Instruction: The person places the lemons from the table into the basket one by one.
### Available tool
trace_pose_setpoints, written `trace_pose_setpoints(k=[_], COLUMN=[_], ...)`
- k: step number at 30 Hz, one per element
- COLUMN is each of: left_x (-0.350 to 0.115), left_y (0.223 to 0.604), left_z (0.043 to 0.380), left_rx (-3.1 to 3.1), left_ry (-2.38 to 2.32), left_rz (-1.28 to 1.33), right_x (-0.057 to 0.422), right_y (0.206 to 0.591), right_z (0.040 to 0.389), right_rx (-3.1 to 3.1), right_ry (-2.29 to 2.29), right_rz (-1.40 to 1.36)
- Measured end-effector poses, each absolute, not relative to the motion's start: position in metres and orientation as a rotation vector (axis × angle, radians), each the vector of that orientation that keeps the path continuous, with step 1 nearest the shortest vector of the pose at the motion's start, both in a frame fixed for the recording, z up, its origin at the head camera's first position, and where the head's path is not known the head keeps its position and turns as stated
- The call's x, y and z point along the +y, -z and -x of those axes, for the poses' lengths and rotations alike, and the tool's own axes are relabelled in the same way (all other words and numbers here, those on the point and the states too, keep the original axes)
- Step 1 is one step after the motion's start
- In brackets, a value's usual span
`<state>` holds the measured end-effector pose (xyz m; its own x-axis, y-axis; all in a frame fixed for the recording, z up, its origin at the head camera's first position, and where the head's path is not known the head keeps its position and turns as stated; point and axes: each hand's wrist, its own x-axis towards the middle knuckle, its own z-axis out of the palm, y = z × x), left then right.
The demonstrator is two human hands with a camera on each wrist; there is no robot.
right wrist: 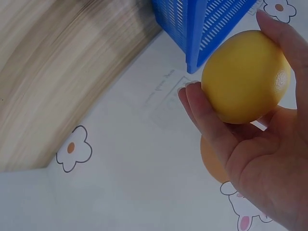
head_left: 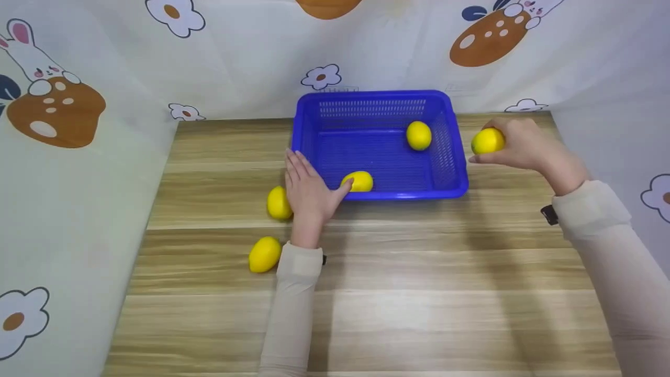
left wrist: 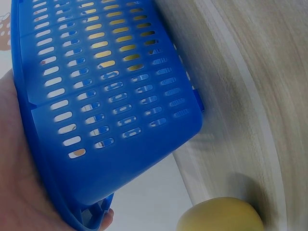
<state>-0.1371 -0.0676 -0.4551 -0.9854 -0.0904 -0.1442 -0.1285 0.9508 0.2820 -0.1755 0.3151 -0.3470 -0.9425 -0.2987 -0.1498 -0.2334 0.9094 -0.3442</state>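
Observation:
My right hand (head_left: 523, 144) grips a yellow lemon (head_left: 488, 141) between thumb and fingers, off to the right of the blue plastic basket (head_left: 387, 196). In the right wrist view that lemon (right wrist: 245, 77) fills the grasp, with the fingers bent under it. My left hand (head_left: 309, 193) rests on the basket's near left corner, its fingers straight along the left rim and the thumb spread over the front rim. Inside the basket lie two lemons, one lemon (head_left: 419, 136) toward the right wall and another lemon (head_left: 361, 181) by the front wall, partly hidden by the rim.
Left of the basket, a lemon (head_left: 279, 203) sits beside my left hand, partly covered by it. Closer to me lies another lemon (head_left: 265, 254), next to the left sleeve. The wooden table (head_left: 419, 293) ends at a white patterned cloth (head_left: 241, 63) behind the basket and along both sides.

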Motion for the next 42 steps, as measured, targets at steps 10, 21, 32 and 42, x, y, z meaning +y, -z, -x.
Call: trace_pose_setpoints(k=[10,21,32,42], left_x=[-0.068,-0.068,-0.069,-0.068], left_y=[0.454,0.454,0.455,0.456], left_z=[0.137,0.137,0.138,0.138], left_rx=[2.979,2.974,2.963,2.979], left_ry=[-0.433,-0.469,-0.468,-0.468], left_rz=[0.168,0.165,0.176,0.18], right_x=[0.308,0.301,0.294,0.277], right_y=[0.343,0.338,0.335,0.332], right_z=[0.178,0.18,0.184,0.187], right_rx=[2.853,2.849,2.834,2.804], right_ry=[0.495,0.53,0.51,0.487], right_rz=[0.401,0.418,0.455,0.505])
